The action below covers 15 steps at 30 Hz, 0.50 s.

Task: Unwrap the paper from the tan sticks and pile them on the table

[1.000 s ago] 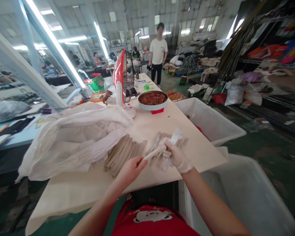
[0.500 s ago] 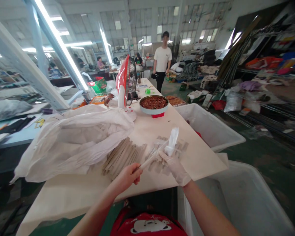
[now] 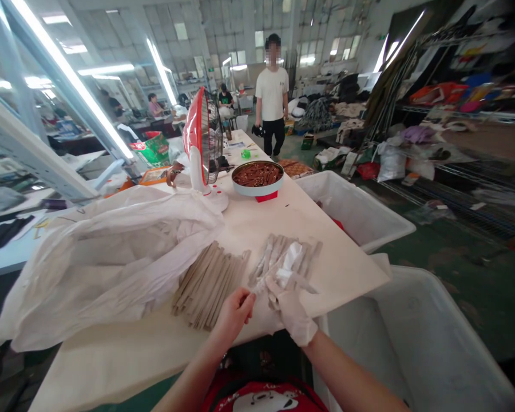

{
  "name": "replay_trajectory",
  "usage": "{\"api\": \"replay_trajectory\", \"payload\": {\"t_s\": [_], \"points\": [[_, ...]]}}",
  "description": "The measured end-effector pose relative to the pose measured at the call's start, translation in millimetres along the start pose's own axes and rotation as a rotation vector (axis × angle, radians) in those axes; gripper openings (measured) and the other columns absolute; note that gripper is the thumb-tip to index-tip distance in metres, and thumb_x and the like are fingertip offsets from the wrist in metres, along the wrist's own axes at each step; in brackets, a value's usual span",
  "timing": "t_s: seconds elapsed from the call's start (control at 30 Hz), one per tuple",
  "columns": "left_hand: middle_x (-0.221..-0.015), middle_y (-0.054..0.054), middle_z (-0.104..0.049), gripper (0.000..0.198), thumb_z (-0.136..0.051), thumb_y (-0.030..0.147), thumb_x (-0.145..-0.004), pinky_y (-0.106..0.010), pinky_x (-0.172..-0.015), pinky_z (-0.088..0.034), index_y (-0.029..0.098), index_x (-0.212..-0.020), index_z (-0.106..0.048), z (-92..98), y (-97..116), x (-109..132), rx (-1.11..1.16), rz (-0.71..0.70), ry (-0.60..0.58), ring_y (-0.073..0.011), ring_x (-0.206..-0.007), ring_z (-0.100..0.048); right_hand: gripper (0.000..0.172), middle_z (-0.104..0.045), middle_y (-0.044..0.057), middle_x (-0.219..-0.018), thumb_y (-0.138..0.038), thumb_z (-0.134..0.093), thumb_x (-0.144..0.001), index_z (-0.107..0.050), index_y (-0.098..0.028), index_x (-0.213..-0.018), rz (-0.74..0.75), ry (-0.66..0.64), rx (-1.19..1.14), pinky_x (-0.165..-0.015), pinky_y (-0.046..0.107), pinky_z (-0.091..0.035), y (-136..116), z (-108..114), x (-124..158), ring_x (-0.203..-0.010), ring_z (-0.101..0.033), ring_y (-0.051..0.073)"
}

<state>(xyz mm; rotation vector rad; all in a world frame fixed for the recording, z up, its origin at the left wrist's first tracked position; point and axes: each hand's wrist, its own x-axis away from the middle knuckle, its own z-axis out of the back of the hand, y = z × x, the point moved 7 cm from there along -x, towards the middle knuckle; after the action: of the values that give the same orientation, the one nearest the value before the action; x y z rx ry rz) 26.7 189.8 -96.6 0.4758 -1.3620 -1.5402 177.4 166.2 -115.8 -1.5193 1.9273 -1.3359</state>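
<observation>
Compared with half a second ago, both hands sit closer together, and the white piece (image 3: 290, 257) stands less upright over the right-hand pile. The left hand (image 3: 237, 312), bare, is pinched closed, apparently on the near end of a pale strip (image 3: 261, 282), though blur obscures the contact. The right hand (image 3: 288, 304), gloved, grips the white piece between thumb and fingers.

Containers: one round tin (image 3: 257, 190), beyond both hands, holds many brown strips (image 3: 257, 171) and rests on one red box (image 3: 266, 197). Two plastic bins stand to the right of the right hand; the far bin (image 3: 380, 224) holds something red (image 3: 338, 224), the near bin (image 3: 438, 326) stands beside the counter (image 3: 335, 274). One large white bag (image 3: 103, 252) lies left of the left hand.

Count: two piles of strips, a left pile (image 3: 210, 289) just beyond the left hand and a right pile (image 3: 306, 260) just beyond the right; individual strips overlap too closely to number. One fan (image 3: 194, 143) stands beyond the left hand.
</observation>
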Motion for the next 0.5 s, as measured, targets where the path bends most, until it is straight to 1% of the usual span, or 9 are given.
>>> {"api": "replay_trajectory", "payload": {"t_s": [0.1, 0.13, 0.2, 0.27, 0.3, 0.33, 0.4, 0.43, 0.5], "points": [[-0.048, 0.007, -0.045, 0.031, -0.049, 0.050, -0.077, -0.022, -0.044, -0.031, 0.020, -0.068, -0.048, -12.3, -8.4, -1.8, -0.065, 0.030, -0.088, -0.0095, -0.042, -0.039, 0.039, -0.035, -0.009, -0.044, -0.055, -0.067, -0.068, -0.047, -0.022, -0.064, 0.003, 0.117, -0.095, -0.039, 0.024, -0.018, 5.2, 22.4, -2.4, -0.039, -0.025, 0.007], [-0.048, 0.006, -0.045, 0.030, -0.048, 0.049, -0.078, -0.022, -0.045, -0.031, 0.020, -0.068, -0.048, -15.7, -10.6, -3.1, -0.088, 0.029, -0.089, -0.0098, -0.043, -0.040, 0.043, -0.031, -0.010, -0.042, -0.056, -0.068, -0.066, -0.043, -0.022, -0.059, -0.022, 0.117, -0.104, -0.039, 0.024, -0.017, 8.4, 27.1, -4.3, -0.038, -0.022, 0.006], [-0.048, 0.005, -0.046, 0.028, -0.047, 0.045, -0.080, -0.023, -0.046, -0.032, 0.020, -0.067, -0.049, -24.4, -14.9, -10.1, -0.109, 0.018, -0.060, -0.0104, -0.044, -0.042, 0.050, -0.027, -0.010, -0.039, -0.056, -0.072, -0.060, -0.035, -0.023, -0.052, -0.113, 0.095, -0.097, -0.038, 0.024, -0.016, 19.0, 33.7, -7.5, -0.037, -0.020, 0.006], [-0.049, 0.005, -0.047, 0.025, -0.047, 0.041, -0.080, -0.023, -0.047, -0.033, 0.019, -0.067, -0.049, -38.9, -20.1, -24.4, -0.090, 0.016, -0.051, -0.0105, -0.045, -0.043, 0.056, -0.025, -0.011, -0.036, -0.056, -0.073, -0.059, -0.029, -0.023, -0.048, -0.178, 0.079, -0.106, -0.038, 0.024, -0.015, 27.1, 41.9, -9.9, -0.035, -0.018, 0.005], [-0.050, 0.005, -0.047, 0.023, -0.047, 0.038, -0.080, -0.023, -0.048, -0.033, 0.019, -0.067, -0.049, -47.4, -23.0, -34.4, -0.074, 0.027, -0.059, -0.0104, -0.045, -0.043, 0.057, -0.024, -0.011, -0.036, -0.056, -0.073, -0.059, -0.028, -0.023, -0.048, -0.185, 0.082, -0.123, -0.038, 0.024, -0.014, 27.3, 48.0, -11.2, -0.035, -0.017, 0.004], [-0.050, 0.005, -0.048, 0.022, -0.047, 0.036, -0.080, -0.023, -0.048, -0.034, 0.019, -0.067, -0.049, -55.5, -25.8, -45.9, -0.060, 0.044, -0.067, -0.0103, -0.045, -0.043, 0.056, -0.023, -0.012, -0.036, -0.056, -0.073, -0.060, -0.030, -0.022, -0.048, -0.185, 0.083, -0.143, -0.038, 0.023, -0.013, 24.9, 54.7, -12.6, -0.035, -0.015, 0.004], [-0.053, 0.003, -0.051, 0.020, -0.046, 0.033, -0.081, -0.022, -0.049, -0.036, 0.018, -0.068, -0.050, -66.7, -28.4, -71.9, -0.042, 0.078, -0.056, -0.0101, -0.046, -0.046, 0.045, -0.024, -0.012, -0.038, -0.055, -0.071, -0.063, -0.043, -0.021, -0.054, -0.173, 0.056, -0.172, -0.038, 0.022, -0.013, 13.1, 66.6, -14.8, -0.035, -0.014, 0.004], [-0.054, 0.003, -0.053, 0.020, -0.045, 0.032, -0.082, -0.022, -0.050, -0.037, 0.018, -0.069, -0.050, -69.5, -27.9, -84.9, -0.039, 0.090, -0.039, -0.0102, -0.047, -0.047, 0.039, -0.026, -0.011, -0.040, -0.055, -0.068, -0.067, -0.050, -0.020, -0.061, -0.169, 0.035, -0.173, -0.038, 0.022, -0.014, 5.3, 71.1, -15.1, -0.035, -0.016, 0.005], [-0.059, 0.001, -0.056, 0.021, -0.044, 0.032, -0.083, -0.022, -0.053, -0.039, 0.017, -0.071, -0.052, -71.2, -23.1, -107.5, -0.050, 0.091, -0.009, -0.0114, -0.053, -0.052, 0.035, -0.034, -0.009, -0.042, -0.055, -0.061, -0.072, -0.059, -0.020, -0.074, -0.157, 0.023, -0.141, -0.039, 0.023, -0.020, -10.9, 78.2, -13.3, -0.036, -0.023, 0.007]]}}
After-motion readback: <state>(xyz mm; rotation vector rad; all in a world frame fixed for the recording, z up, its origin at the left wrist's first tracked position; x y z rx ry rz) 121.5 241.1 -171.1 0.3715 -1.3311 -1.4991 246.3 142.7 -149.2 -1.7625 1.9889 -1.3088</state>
